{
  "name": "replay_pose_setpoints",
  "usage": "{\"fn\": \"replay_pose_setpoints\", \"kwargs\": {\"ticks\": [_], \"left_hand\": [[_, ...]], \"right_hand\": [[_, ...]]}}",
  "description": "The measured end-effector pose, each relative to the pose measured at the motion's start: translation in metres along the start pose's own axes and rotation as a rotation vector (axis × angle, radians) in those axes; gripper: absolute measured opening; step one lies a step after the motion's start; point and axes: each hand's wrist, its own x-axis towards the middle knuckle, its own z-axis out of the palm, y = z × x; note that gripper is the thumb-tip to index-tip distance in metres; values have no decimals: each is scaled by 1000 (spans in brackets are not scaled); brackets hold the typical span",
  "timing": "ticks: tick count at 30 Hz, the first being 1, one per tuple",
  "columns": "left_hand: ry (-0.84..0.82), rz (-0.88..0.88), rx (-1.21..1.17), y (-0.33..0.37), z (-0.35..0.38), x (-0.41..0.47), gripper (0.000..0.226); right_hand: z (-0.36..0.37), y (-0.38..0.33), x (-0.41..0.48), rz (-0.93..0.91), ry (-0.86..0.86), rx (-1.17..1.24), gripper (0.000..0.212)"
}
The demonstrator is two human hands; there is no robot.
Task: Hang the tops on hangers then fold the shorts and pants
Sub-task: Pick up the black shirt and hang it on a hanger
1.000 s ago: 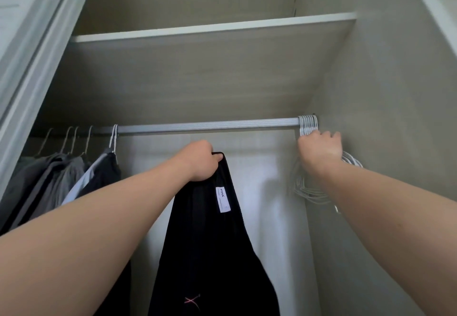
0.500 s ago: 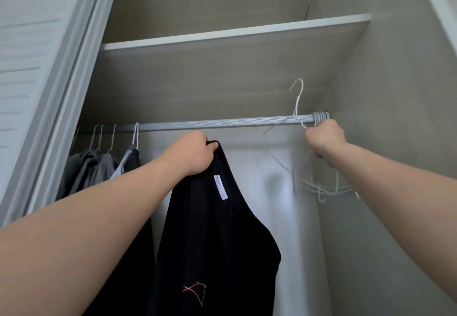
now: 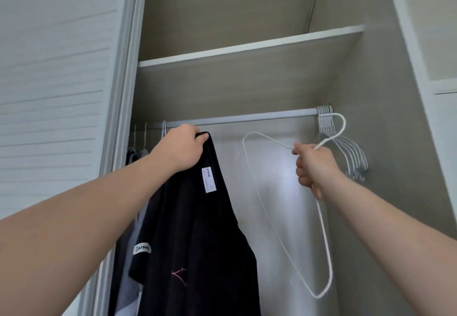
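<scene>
My left hand [image 3: 181,149] grips the collar of a black top [image 3: 197,236] with a white label, holding it up just below the grey closet rail [image 3: 242,118]. The top hangs down in front of the clothes at the left. My right hand [image 3: 312,167] grips a white wire hanger [image 3: 324,236] near its neck; the hanger is off the rail, tilted, its hook up by the rail's right end. Several more white hangers [image 3: 351,155] hang bunched at the rail's right end.
Dark and grey garments [image 3: 134,157] hang on the rail at the left. A shelf [image 3: 247,49] runs above the rail. The sliding door [image 3: 49,93] stands at the left, and the closet's side wall [image 3: 395,167] closes in on the right.
My right hand has pulled one white hanger off the rail and brought it left and down, away from the bunch. My left hand still holds the black top up.
</scene>
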Motion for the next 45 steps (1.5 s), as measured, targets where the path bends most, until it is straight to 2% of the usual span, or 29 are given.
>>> {"fn": "replay_pose_setpoints", "kwargs": {"ticks": [3, 8, 14, 18, 22, 26, 29, 36, 40, 42, 45], "left_hand": [[-2, 8, 49, 18, -27, -21, 37], [58, -34, 139, 77, -89, -57, 44], [206, -165, 140, 174, -167, -128, 35], [249, -270, 173, 227, -216, -186, 43], [197, -406, 230, 259, -249, -237, 46], [68, -544, 266, 279, -281, -296, 43], [17, -627, 270, 285, -298, -345, 36], [-78, -750, 268, 291, -316, -492, 47], [-75, -846, 275, 287, -312, -597, 50], [-64, -921, 259, 289, -306, -653, 50], [-37, -1059, 174, 297, -290, -732, 44]], "right_hand": [[-2, -20, -22, -19, -69, -61, 16], [-27, -71, -79, -96, -191, -17, 19], [-88, -136, -162, -138, -299, 121, 19], [-130, -166, -223, -130, -410, 193, 19], [-156, -190, -273, -94, -500, 253, 20], [-170, -207, -321, -44, -566, 305, 20], [-179, -206, -361, 21, -630, 353, 20], [-210, -149, -486, 213, -816, 404, 28], [-234, -101, -567, 381, -913, 448, 32], [-250, -78, -607, 450, -971, 429, 27], [-280, -47, -660, 532, -1032, 357, 31]]}}
